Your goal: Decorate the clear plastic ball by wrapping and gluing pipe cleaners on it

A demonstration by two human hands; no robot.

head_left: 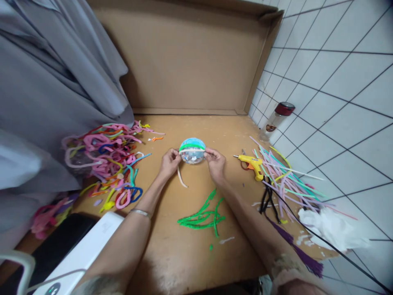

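Over the middle of the table, a clear ball [193, 158] has its upper part wrapped in blue and green fuzzy bands. A white pipe cleaner [182, 178] runs across the ball's front below the green band, its loose tail hanging at the left. My left hand [169, 164] pinches the pipe cleaner at the ball's left side. On the opposite side, my right hand [215, 164] is closed at the white strip's right end, thumb and fingers against the ball. Several green pipe cleaners [201, 220] lie on the table between my forearms.
A yellow glue gun [251, 164] with a black cord lies right, beside lilac and mint pipe cleaners [278, 174]. A lidded jar [274, 123] stands by the tiled wall. At left are tangled colourful pipe cleaners [107, 153] and a white device [87, 250]. Cardboard [190, 57] rises behind.
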